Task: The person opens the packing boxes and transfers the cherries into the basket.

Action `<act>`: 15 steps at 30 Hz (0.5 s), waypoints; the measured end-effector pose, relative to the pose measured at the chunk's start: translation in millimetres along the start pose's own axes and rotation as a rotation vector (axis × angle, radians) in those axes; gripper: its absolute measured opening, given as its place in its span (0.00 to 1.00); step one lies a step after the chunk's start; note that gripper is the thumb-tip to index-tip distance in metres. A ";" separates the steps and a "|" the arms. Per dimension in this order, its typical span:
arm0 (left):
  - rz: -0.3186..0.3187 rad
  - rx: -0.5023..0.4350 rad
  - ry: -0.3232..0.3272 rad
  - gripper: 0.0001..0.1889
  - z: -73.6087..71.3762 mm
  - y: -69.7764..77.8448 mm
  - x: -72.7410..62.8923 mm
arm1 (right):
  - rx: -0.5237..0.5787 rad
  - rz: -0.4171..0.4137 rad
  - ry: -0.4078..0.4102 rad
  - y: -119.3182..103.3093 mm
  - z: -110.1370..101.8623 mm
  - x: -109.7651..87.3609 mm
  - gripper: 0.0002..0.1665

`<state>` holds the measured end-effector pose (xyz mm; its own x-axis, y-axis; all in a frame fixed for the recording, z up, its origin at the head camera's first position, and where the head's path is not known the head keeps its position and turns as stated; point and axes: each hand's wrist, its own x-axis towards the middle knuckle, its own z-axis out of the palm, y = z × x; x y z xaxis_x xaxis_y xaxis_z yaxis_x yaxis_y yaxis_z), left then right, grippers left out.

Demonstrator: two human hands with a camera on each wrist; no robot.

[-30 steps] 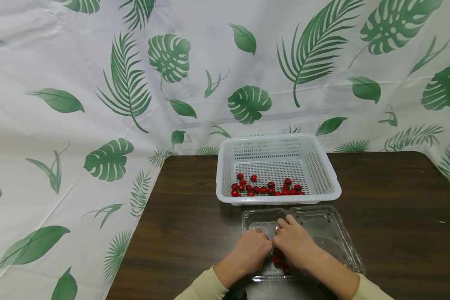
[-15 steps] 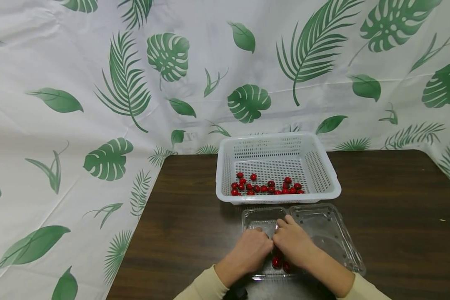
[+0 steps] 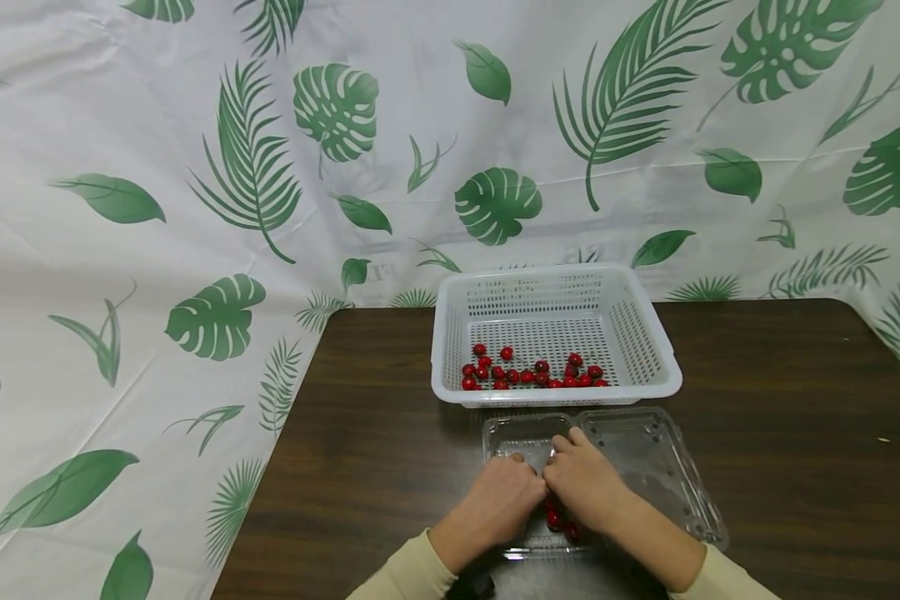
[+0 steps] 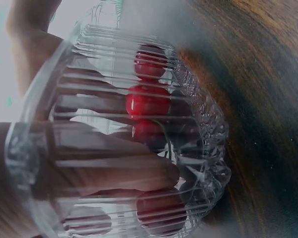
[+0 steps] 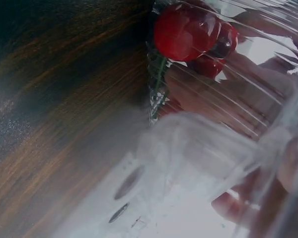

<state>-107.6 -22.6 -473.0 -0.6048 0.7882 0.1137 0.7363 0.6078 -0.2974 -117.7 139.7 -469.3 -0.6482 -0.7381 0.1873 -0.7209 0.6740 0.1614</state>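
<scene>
In the head view, my left hand point(image 3: 501, 498) and right hand point(image 3: 587, 482) meet over a clear clamshell box point(image 3: 523, 427), knuckles close together and fingers bent down into its base. Glossy red cherries point(image 3: 554, 520) lie below and between them. Through the ribbed wall in the left wrist view, a finger point(image 4: 134, 171) reaches down among the cherries point(image 4: 148, 101), beside a thin green stem point(image 4: 169, 144) and just above another cherry point(image 4: 161, 210). The right wrist view shows cherries point(image 5: 186, 32) against the wall with fingers point(image 5: 213, 94) close by. Whether either hand grips a cherry is hidden.
A white perforated basket point(image 3: 555, 398) with several cherries point(image 3: 527, 377) along its near side stands just behind the box. The box's open lid point(image 3: 648, 450) lies flat to the right. Dark wooden table point(image 3: 367, 417) surrounds them; a leaf-print curtain point(image 3: 420, 125) hangs behind.
Both hands hold nearly the same place over the box. The cherries below them have shifted slightly. The basket stays where it was.
</scene>
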 end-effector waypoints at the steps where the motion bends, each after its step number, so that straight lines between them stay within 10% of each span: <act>1: -0.001 -0.002 0.001 0.08 0.0 0.0 -0.1 | 0.000 0.001 0.010 -0.2 0.2 -0.1 0.14; 15: -0.044 -0.029 0.023 0.10 -8.3 -2.6 -3.7 | 0.001 0.010 0.057 -1.7 5.5 -1.0 0.15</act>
<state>-104.7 -26.3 -464.8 -0.6299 0.7625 0.1475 0.7178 0.6441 -0.2645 -117.1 139.2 -475.1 -0.6404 -0.7285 0.2433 -0.7148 0.6812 0.1580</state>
